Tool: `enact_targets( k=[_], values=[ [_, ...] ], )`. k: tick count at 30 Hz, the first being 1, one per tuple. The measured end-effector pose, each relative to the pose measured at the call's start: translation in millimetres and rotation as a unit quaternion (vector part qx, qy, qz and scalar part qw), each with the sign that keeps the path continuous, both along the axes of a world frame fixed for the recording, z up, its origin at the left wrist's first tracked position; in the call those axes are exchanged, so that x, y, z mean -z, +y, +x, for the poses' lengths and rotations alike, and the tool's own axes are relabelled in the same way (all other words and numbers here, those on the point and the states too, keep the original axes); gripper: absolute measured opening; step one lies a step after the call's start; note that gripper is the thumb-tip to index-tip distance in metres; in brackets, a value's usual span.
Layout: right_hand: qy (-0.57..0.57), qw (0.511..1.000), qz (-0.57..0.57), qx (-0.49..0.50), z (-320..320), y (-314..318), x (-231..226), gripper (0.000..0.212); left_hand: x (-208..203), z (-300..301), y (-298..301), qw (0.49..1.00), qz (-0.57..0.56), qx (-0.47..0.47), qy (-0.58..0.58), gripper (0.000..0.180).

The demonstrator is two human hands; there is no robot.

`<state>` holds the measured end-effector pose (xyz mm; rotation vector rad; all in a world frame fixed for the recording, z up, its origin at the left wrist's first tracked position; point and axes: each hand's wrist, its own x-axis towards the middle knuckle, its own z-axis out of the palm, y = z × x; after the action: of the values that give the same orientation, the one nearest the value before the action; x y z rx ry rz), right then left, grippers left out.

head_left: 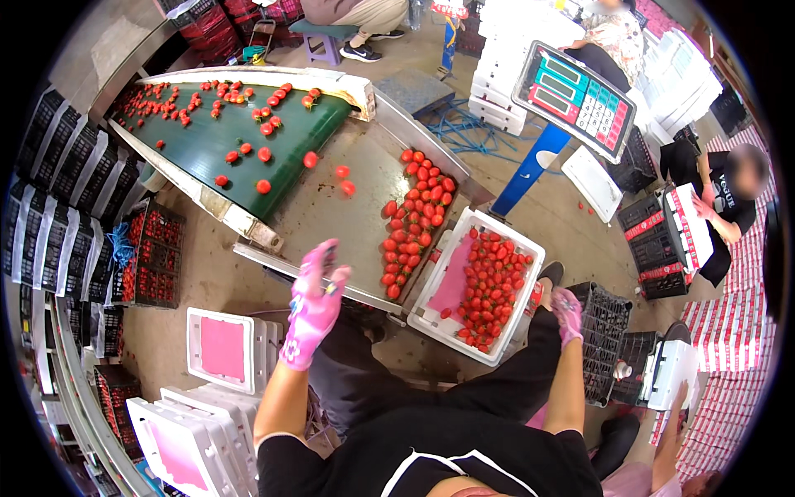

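My left hand [315, 306], in a pink patterned glove, is raised at the near edge of the metal sorting tray [319, 207]. Its fingers are spread, with nothing in them. Red cherry tomatoes [420, 203] lie heaped along the tray's right side, and a few blurred ones are falling from the green conveyor belt [240, 178]. Right of the tray sits a white foam box [426, 311] with a pink lining, partly filled with cherry tomatoes. My right hand [568, 315], also gloved in pink, is beside my right knee, near the box. Its fingers look stretched out and hold nothing visible.
A weighing scale display [573, 99] stands on a blue post behind the box. White foam boxes [219, 348] are stacked at my left, black crates [153, 257] beyond them. Another black crate [604, 335] is at my right. Other people sit or work around; one person [729, 190] handles a white box.
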<state>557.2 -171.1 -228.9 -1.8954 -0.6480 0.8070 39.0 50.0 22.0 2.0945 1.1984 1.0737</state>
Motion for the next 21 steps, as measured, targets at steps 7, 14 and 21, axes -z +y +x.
enact_targets(
  k=[7, 14, 21],
  values=[
    [-0.075, 0.969, 0.121, -0.2, -195, 159, -98, 0.038, 34, 31, 47, 0.739, -0.648, 0.023, -0.184, 0.055],
    [-0.379, 0.824, 0.137, -0.399, -266, 200, -165, 0.06, 85, 38, 60, 0.699, -0.694, 0.07, -0.155, 0.061],
    [-0.444, 0.779, 0.141, -0.419, -264, 247, -139, 0.072, 67, 71, 48, 0.654, -0.715, -0.026, -0.245, 0.036]
  ],
)
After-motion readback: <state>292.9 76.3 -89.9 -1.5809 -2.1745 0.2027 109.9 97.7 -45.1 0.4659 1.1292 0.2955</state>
